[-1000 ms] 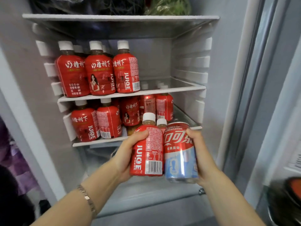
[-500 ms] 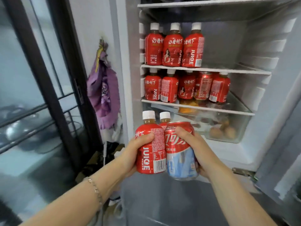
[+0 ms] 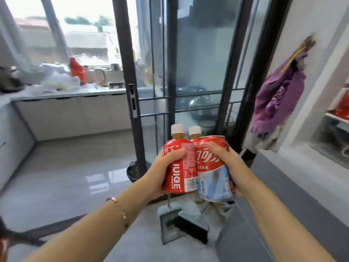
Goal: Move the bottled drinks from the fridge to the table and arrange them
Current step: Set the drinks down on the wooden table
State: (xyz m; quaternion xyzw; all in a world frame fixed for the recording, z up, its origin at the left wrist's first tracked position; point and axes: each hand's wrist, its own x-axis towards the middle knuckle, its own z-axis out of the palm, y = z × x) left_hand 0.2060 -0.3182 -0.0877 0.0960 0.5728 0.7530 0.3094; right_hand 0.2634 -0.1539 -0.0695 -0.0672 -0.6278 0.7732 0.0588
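I hold three drinks bunched together in front of my chest. My left hand [image 3: 162,172] grips a red juice bottle [image 3: 179,167] with a white cap. Against that bottle's right side, my right hand [image 3: 229,167] grips a red and pale blue cola can [image 3: 212,174]. A second juice bottle [image 3: 195,134] stands behind them, only its white cap and neck showing; which hand holds it is hidden. The open fridge [image 3: 338,118] is at the far right edge, with red bottles just visible on a shelf.
A black-framed glass sliding door [image 3: 188,72] stands straight ahead, a kitchen counter [image 3: 75,91] with clutter beyond it to the left. A purple cloth [image 3: 279,91] hangs on the wall at right. A dustpan and brush [image 3: 181,224] lie on the grey tiled floor below my hands.
My view has swung left, away from the fridge shelves toward the glass door and kitchen. Both hands keep the same hold on the drinks, carried along with the turn.
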